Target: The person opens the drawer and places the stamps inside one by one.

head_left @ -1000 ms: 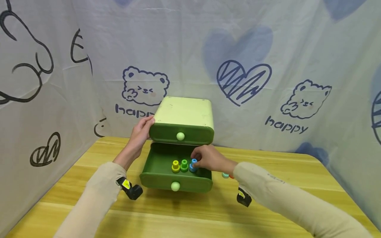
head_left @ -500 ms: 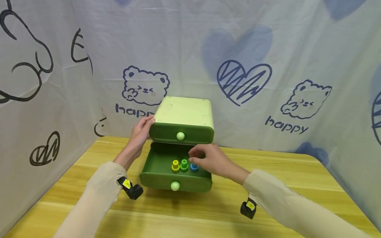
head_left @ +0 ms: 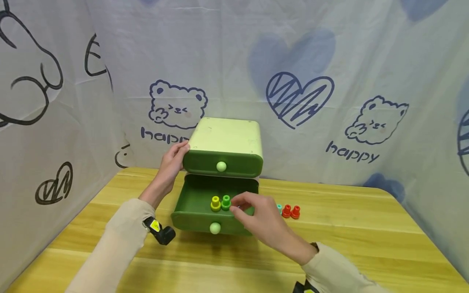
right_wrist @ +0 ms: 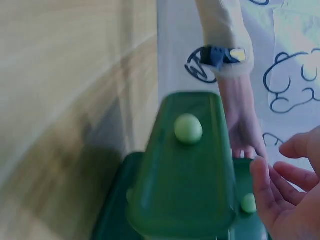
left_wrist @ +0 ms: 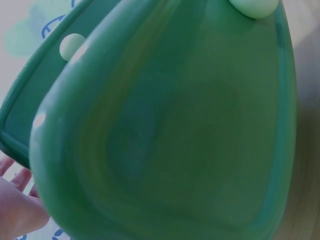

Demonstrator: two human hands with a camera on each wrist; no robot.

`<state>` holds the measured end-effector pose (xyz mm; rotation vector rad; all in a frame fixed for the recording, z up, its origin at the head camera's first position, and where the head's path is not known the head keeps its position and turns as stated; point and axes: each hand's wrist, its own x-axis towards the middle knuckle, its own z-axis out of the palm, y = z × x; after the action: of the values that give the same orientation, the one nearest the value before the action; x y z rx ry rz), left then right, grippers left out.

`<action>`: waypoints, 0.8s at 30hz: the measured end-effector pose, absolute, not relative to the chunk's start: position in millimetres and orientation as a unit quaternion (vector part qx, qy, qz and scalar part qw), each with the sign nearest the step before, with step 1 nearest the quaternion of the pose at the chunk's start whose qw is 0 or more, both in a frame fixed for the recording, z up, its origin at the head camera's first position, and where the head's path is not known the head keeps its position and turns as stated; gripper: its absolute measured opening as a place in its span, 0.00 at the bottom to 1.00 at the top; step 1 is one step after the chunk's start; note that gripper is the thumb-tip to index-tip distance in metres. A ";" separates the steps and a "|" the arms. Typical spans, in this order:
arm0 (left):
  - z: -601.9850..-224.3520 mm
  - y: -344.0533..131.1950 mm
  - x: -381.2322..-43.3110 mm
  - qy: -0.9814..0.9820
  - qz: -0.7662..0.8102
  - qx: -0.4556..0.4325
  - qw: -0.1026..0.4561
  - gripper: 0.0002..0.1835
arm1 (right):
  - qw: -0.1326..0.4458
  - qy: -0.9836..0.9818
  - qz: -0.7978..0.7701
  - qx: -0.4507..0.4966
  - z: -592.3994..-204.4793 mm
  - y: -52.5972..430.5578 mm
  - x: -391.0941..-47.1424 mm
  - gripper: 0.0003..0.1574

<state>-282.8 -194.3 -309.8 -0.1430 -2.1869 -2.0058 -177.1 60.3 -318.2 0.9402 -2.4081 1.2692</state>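
A small cabinet with a pale yellow-green top and dark green drawer fronts stands on the table. Its lower drawer is pulled out. Inside are a yellow stepped peg and a green one; the blue one is mostly hidden behind my right hand. My left hand rests against the cabinet's left side, fingers extended along the upper edge. My right hand hovers over the drawer's right front corner, fingers loosely bent. In the right wrist view nothing shows between its fingers.
On the wooden table, right of the cabinet, stand two red pegs and a partly covered teal peg. A printed cloth hangs behind and at both sides. The upper drawer is closed.
My right hand has let go of the blue peg and drawn back toward the front right, uncovering the red pegs. My left hand stays on the cabinet.
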 end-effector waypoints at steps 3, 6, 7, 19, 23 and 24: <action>-309.0 -194.8 -282.7 -0.733 -0.674 -0.044 0.084 0.30 | 0.159 -0.817 0.442 0.333 -329.9 54.8 -169.1 0.04; -308.7 -194.9 -282.7 -0.732 -0.676 -0.041 0.081 0.29 | 0.169 -0.818 0.446 0.320 -342.6 49.2 -162.6 0.04; -308.6 -194.9 -282.7 -0.731 -0.676 -0.041 0.081 0.29 | 0.169 -0.818 0.450 0.316 -346.7 47.4 -161.1 0.04; -307.9 -195.4 -282.5 -0.731 -0.676 -0.044 0.082 0.29 | 0.126 -0.860 0.428 0.249 -374.6 28.3 -152.8 0.08; -308.2 -195.1 -281.8 -0.733 -0.674 -0.042 0.081 0.29 | 0.102 -0.878 0.414 0.220 -377.6 22.9 -155.1 0.15; -308.2 -194.9 -281.8 -0.733 -0.674 -0.042 0.081 0.29 | 0.101 -0.878 0.415 0.217 -378.5 21.6 -155.8 0.16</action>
<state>-281.8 -194.9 -308.2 -0.1259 -2.1919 -2.0131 -155.8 21.6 -378.5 0.6417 -2.5928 1.2268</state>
